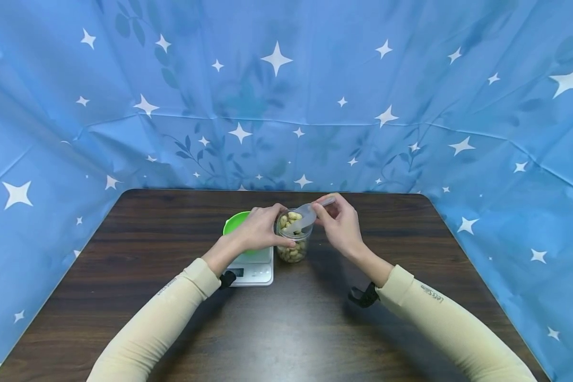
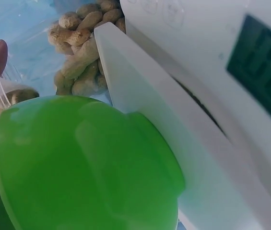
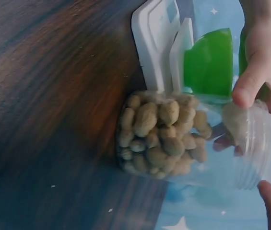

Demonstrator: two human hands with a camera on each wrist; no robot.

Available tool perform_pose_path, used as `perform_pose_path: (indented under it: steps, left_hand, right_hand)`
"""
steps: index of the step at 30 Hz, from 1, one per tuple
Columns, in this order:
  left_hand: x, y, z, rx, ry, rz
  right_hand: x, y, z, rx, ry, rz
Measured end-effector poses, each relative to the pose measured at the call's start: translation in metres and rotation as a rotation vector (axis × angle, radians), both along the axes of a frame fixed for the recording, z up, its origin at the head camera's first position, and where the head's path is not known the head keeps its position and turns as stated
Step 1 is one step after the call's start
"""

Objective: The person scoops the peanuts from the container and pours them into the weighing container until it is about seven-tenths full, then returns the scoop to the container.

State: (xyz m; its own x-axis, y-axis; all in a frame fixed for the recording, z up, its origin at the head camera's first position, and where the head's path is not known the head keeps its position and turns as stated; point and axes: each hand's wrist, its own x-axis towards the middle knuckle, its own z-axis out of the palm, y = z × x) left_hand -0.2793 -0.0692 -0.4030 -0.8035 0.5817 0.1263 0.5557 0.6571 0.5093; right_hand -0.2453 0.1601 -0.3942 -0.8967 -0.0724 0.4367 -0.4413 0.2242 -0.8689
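A clear jar (image 3: 217, 165) of unshelled peanuts (image 3: 157, 139) stands upright on the table. My left hand (image 1: 260, 228) grips it near the rim, thumb on the near side and fingers on the far side. My right hand (image 1: 341, 225) pinches the handle of a translucent scoop (image 1: 307, 214), whose bowl is tilted down into the jar's mouth among the upper peanuts. Left of the jar, a green bowl (image 1: 234, 223) sits on a white kitchen scale (image 1: 258, 273), partly covered by my left hand and forearm. The inside of the bowl is mostly hidden.
The dark wooden table (image 1: 286, 329) runs back to a blue star-patterned curtain (image 1: 286, 95). The scale's display (image 2: 265, 67) faces the near side; its digits are cut off in the left wrist view. The scale stands close beside the jar.
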Motion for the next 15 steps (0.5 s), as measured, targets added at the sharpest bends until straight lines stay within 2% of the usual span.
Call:
perform_pose_path:
  steps: [3, 7, 11, 15]
  left_hand:
    - [-0.001, 0.0, -0.001, 0.006, -0.003, -0.005]
    - [-0.001, 0.0, 0.0, -0.001, 0.002, 0.001]
    - [-0.001, 0.0, 0.001, -0.006, 0.002, 0.003]
    - [0.0, 0.0, 0.001, -0.013, 0.0, -0.001]
  right_hand:
    - [0.0, 0.003, -0.005, -0.084, -0.022, 0.005]
    - [-0.003, 0.006, -0.017, -0.116, 0.021, 0.011]
    - [0.0, 0.003, -0.023, 0.035, 0.149, 0.01]
    - [0.003, -0.002, -0.02, 0.239, 0.26, 0.013]
